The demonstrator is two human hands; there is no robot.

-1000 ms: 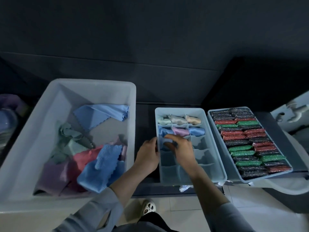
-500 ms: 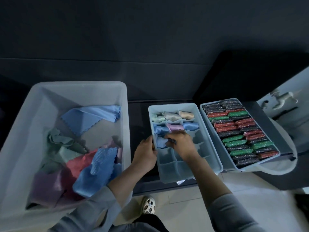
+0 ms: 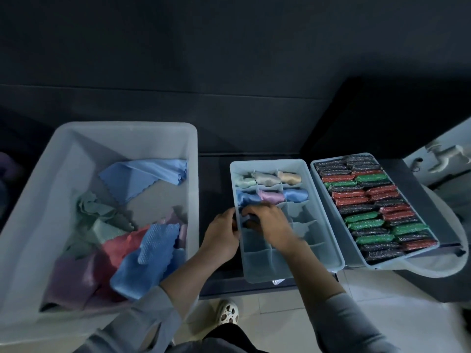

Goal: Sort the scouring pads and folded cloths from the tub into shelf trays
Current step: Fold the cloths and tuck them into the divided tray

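Home laundry nook: tap [image 3: 444, 156], tiled floor [image 3: 293, 312].

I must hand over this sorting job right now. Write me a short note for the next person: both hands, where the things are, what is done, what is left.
Left hand: grips the left rim of the divided tray.
Right hand: inside the tray, pressing a blue cloth into the left cell of the third row; the grip is partly hidden.
Done: six rolled cloths fill the two far rows. The scouring pads fill the right tray.
Left: loose cloths, blue, green, red and purple, lie unfolded in the tub. The cells from the third row to the near end have no cloths besides this one.
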